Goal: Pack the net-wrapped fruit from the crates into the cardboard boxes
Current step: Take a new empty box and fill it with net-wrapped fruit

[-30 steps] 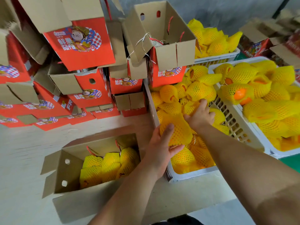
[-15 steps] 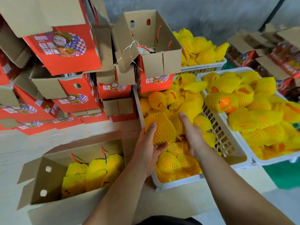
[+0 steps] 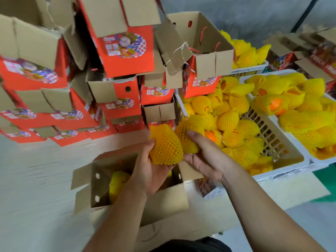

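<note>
Above the open box (image 3: 131,190), each hand grips one soft, netted fruit: left hand (image 3: 151,171), right hand (image 3: 203,155); cup the fruit underneath, gently.

- On the red printed cardboard box at my far right (image 3: 325,62) I can make out white capitals that look like "FRUIT", slanted and partly cut off.
- The stacked red-and-brown cardboard gift boxes in front of me (image 3: 125,51) carry a cartoon figure on a blue-and-white chequered patch, with white characters beside it, too blurred for me to read.
- I can read no numbers or other labels anywhere.
</note>
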A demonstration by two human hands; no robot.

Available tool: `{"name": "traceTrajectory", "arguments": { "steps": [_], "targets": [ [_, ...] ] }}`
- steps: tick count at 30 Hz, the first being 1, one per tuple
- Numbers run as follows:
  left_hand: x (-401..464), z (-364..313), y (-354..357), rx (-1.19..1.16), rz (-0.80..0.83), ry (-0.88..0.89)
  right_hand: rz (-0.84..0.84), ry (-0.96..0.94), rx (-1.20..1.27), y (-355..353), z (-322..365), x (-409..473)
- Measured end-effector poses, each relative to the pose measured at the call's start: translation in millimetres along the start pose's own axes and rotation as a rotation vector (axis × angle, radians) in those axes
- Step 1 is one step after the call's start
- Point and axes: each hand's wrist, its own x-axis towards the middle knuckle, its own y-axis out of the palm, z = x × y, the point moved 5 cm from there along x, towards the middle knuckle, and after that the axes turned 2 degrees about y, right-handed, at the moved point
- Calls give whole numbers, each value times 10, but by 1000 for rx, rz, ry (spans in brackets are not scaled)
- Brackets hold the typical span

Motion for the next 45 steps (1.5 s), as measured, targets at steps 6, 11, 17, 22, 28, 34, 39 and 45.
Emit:
{"name": "traceTrajectory", "arguments": {
  "steps": [6, 11, 17, 22, 28, 34, 39, 45],
  "targets": [
    [-543, -285, -529, 114, -30, 0, -104, -49, -60, 612, -537, 37],
    [-832, -318, -886, 120, -82, -6, -225, -99, -115, 839, -814, 5],
    [-1056, -353, -975, 322, -6, -4, -242, 60, -104, 898, -1046, 9],
    [-1103, -422, -1027, 475, 20, 4, -224, 109, -79, 944, -1164, -18],
    [-1088, -414, -1004, 568, 9, 49, -139, 110, 19, 1009, -1108, -72],
    [-1074, -459, -1078, 664, -5, 103, -152, 47, 116, 957, -1001, -8],
    [-1044, -454, -1091, 804, 77, 88, -146, 102, 193, 959, -991, 42],
    [-977, -408, -1179, 617, 14, 16, -114, 124, 194, 925, -1051, 98]
  ]
}}
